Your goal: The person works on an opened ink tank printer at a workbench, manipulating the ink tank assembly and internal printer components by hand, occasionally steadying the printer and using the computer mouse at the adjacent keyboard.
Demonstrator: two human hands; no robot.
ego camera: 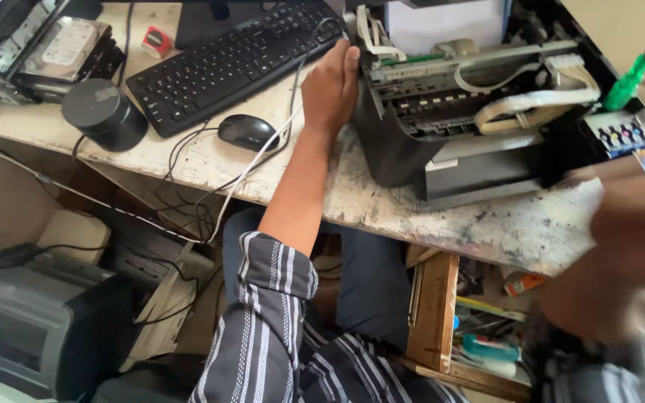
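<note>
An opened black printer (479, 160) with its cover off stands on the worn white desk (382, 205); white ribbon cables (531, 101) and inner parts are exposed. My left hand (330, 89) is pressed against the printer's left wall, fingers curled on its upper back corner. My right hand (621, 239) is a blur at the right, in front of the desk edge by the printer's front right corner; whether it holds anything is unclear. A green-handled screwdriver (632, 78) stands tilted at the printer's far right side.
Left of the printer lie a black keyboard (233, 63), a black mouse (246, 132), a black round container (102, 112) and a bare hard drive (69, 48). Cables hang off the desk. Below are a grey printer (31, 328) and an open wooden drawer (479, 328).
</note>
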